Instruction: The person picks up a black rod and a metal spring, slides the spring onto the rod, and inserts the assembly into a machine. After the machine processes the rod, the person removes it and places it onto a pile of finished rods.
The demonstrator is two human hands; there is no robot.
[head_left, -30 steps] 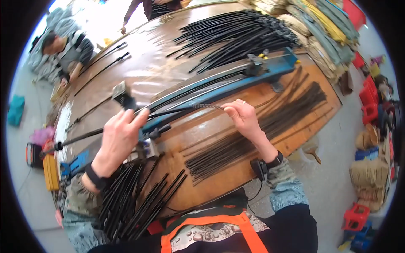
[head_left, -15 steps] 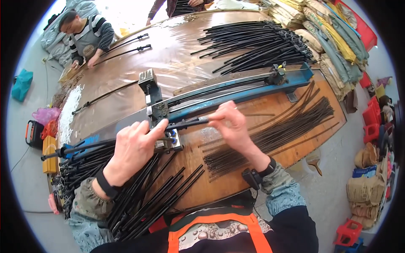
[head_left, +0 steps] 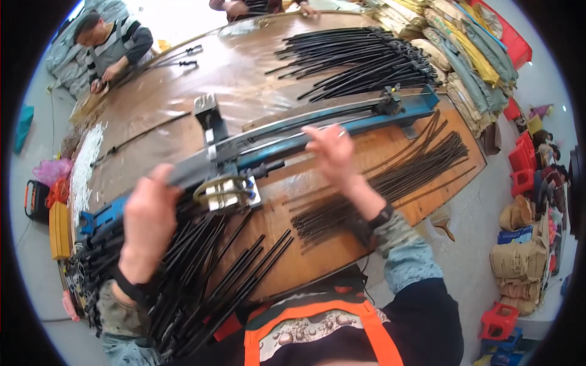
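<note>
My left hand is blurred over the left end of a blue metal bench fixture, above a heap of black rods. Whether it holds anything cannot be made out. Over the fixture's long rail, my right hand has its index finger and thumb apart, with nothing visible between them. Between my hands, a short black rod end with a thicker fitting sticks out beside the fixture's metal clamp block. An upright metal post stands behind the block.
Thin dark springs lie bunched on the wooden table at right. More black rods are piled at the far side. Stacked sacks flank the far right. A co-worker sits far left; another person's hands show at the top.
My left hand has moved left, away from the clamp block. My right hand has lifted away from the black rod piece, which now sits beside the block. The view has shifted slightly.
</note>
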